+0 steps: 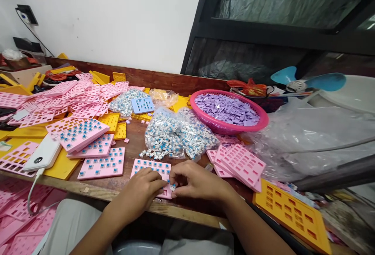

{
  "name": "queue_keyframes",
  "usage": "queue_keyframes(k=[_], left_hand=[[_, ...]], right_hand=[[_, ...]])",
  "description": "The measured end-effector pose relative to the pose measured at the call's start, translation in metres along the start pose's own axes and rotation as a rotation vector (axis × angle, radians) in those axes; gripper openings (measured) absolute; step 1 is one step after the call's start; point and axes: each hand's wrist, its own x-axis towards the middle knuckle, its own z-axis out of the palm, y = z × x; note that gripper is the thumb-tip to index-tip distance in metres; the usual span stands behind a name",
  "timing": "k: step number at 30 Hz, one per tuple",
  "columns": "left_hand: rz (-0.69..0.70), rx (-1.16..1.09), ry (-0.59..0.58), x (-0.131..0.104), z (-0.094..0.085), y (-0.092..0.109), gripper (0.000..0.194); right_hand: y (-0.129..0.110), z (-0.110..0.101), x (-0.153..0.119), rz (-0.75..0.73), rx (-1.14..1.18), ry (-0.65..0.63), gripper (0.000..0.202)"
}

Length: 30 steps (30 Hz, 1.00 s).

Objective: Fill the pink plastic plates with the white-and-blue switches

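Note:
A pink plate (168, 167) with rows of blue-and-white switches lies at the table's front edge. My left hand (143, 188) rests over its lower left part, fingers closed together and pointing right; what they hold, if anything, is hidden. At the plate's right edge my right hand (190, 180) pinches a small blue-and-white switch (172, 187) between thumb and fingers, close to the lower right slots. Just behind the plate, loose switches (155, 154) have spilled beside two clear bags of switches (165, 130).
Pink plates filled with switches (102, 163) lie left, near a white power bank (43, 153). A pink basket (234, 130) of purple pieces stands back right. Empty pink plates (241, 163) and a yellow plate (293, 212) lie right. Loose pink plates pile at far left.

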Motion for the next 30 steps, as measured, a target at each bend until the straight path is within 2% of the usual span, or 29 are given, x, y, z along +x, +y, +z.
queue_keyframes(k=[5, 11, 17, 20, 24, 27, 30], left_hand=[[-0.058, -0.111, 0.019, 0.002, -0.001, 0.002, 0.023], [-0.131, -0.070, 0.054, 0.007, 0.003, -0.003, 0.021], [-0.251, -0.142, 0.131, 0.014, 0.006, -0.006, 0.009], [-0.235, -0.180, 0.101, 0.014, 0.000, -0.005, 0.015], [-0.200, -0.161, 0.022, 0.010, -0.008, -0.001, 0.025], [-0.186, -0.099, 0.022, 0.008, -0.008, 0.001, 0.025], [-0.140, 0.035, 0.046, 0.007, -0.005, 0.003, 0.021]], right_hand=[[-0.003, 0.003, 0.001, -0.019, -0.104, 0.023, 0.018], [-0.005, 0.005, 0.001, -0.029, -0.132, 0.038, 0.021], [-0.001, 0.023, 0.010, -0.051, -0.112, 0.106, 0.032], [0.000, 0.032, 0.013, -0.066, -0.089, 0.116, 0.033], [-0.003, 0.030, 0.010, -0.089, -0.061, 0.078, 0.018], [-0.007, 0.025, 0.006, -0.086, -0.077, 0.060, 0.009], [-0.009, 0.025, 0.004, -0.063, -0.131, 0.083, 0.010]])
